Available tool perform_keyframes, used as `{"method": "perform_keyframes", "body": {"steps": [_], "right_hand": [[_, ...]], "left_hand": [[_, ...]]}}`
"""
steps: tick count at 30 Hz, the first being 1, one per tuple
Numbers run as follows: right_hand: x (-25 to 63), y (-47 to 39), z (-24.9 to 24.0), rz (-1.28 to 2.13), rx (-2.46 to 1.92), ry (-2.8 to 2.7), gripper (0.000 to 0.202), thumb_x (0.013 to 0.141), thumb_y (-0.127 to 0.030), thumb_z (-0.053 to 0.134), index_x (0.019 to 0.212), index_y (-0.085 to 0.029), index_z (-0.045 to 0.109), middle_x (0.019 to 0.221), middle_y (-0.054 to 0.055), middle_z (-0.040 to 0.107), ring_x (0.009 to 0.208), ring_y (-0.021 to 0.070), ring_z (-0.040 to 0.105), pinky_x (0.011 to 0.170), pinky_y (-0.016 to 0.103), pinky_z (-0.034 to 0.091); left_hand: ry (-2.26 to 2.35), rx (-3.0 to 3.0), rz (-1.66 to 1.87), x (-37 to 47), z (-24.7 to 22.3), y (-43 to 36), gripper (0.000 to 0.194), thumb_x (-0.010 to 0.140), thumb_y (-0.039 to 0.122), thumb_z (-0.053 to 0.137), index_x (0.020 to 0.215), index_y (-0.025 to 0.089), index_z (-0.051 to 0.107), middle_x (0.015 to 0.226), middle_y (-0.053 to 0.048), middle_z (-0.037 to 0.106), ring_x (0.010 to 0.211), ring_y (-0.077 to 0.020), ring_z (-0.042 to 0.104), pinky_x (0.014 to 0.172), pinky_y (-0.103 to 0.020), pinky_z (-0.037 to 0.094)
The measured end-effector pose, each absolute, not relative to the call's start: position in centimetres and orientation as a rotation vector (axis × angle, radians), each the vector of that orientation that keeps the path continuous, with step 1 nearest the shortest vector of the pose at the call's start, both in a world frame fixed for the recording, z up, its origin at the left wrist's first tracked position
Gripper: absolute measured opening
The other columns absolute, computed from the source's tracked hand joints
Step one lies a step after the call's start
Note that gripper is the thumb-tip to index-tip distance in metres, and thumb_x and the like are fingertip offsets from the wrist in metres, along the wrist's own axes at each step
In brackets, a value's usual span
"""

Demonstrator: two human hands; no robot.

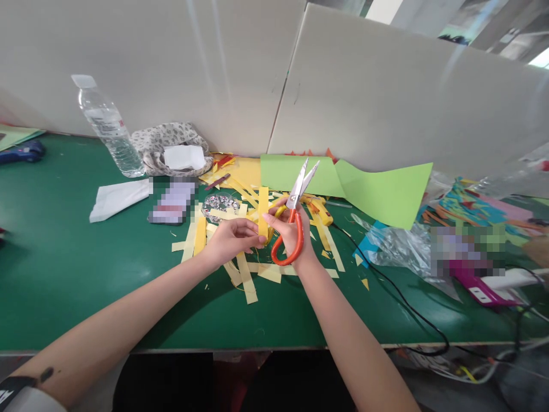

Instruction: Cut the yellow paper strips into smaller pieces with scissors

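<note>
Handling of cut paper at a green table [86, 274], described left to right as I stand in the room. The left hand [234, 240] has its fingers pinched narrow at the lower end of a yellow paper strip [263, 201], which stands upright above a scatter of pale strips [247, 280]. The strip appears light, dry and flat; it should flex readily along its length and crease under a hard grip, so an end or the long edges offer the best hold. The right hand [288, 233], thumb at or just beside the strip, carries scissors [293, 201], blades upward and parted; whether its fingers pass through the orange handle [301, 237] I cannot tell. The scissors are likely heavier and rigid, safest held by the handle, away from the points. Farther right lies what looks like a yellow glue gun [322, 212].
</note>
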State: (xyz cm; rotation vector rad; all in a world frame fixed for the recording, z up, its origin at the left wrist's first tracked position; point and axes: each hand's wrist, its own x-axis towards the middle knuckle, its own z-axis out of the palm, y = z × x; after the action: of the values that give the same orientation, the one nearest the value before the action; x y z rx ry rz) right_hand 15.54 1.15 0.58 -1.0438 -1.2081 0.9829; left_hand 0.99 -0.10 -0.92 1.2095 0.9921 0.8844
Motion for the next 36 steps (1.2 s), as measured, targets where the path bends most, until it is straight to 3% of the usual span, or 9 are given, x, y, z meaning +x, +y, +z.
{"method": "perform_keyframes", "body": {"steps": [13, 26, 36], "right_hand": [[15.37, 1.01, 0.05, 0.992, -1.016, -1.213, 0.030, 0.063, -0.019, 0.069, 0.084, -0.023, 0.048, 0.068, -0.007, 0.057, 0.064, 0.0102, 0.058, 0.066, 0.028, 0.049], [15.22, 0.98, 0.10, 1.021, -0.980, -1.231, 0.031, 0.061, -0.018, 0.070, 0.083, -0.024, 0.049, 0.067, -0.007, 0.057, 0.064, 0.0113, 0.058, 0.068, 0.030, 0.049], [15.57, 1.04, 0.15, 0.954, -1.005, -1.223, 0.031, 0.062, -0.024, 0.072, 0.083, -0.024, 0.048, 0.072, -0.006, 0.054, 0.064, 0.0102, 0.054, 0.063, 0.028, 0.045]], "left_hand": [[0.961, 1.112, 0.898, 1.12, -0.83, -0.30, 0.036, 0.061, 0.024, 0.078, 0.084, 0.018, 0.051, 0.068, 0.001, 0.067, 0.068, -0.0145, 0.068, 0.053, -0.020, 0.049], [0.947, 1.097, 0.855, 1.06, -0.76, -0.29, 0.023, 0.068, 0.027, 0.073, 0.077, 0.017, 0.054, 0.069, -0.001, 0.069, 0.069, -0.0128, 0.068, 0.060, -0.020, 0.050], [0.969, 1.157, 0.827, 1.14, -0.67, -0.44, 0.027, 0.060, 0.030, 0.078, 0.076, 0.016, 0.060, 0.071, 0.000, 0.066, 0.065, -0.0110, 0.065, 0.059, -0.020, 0.050]]}}
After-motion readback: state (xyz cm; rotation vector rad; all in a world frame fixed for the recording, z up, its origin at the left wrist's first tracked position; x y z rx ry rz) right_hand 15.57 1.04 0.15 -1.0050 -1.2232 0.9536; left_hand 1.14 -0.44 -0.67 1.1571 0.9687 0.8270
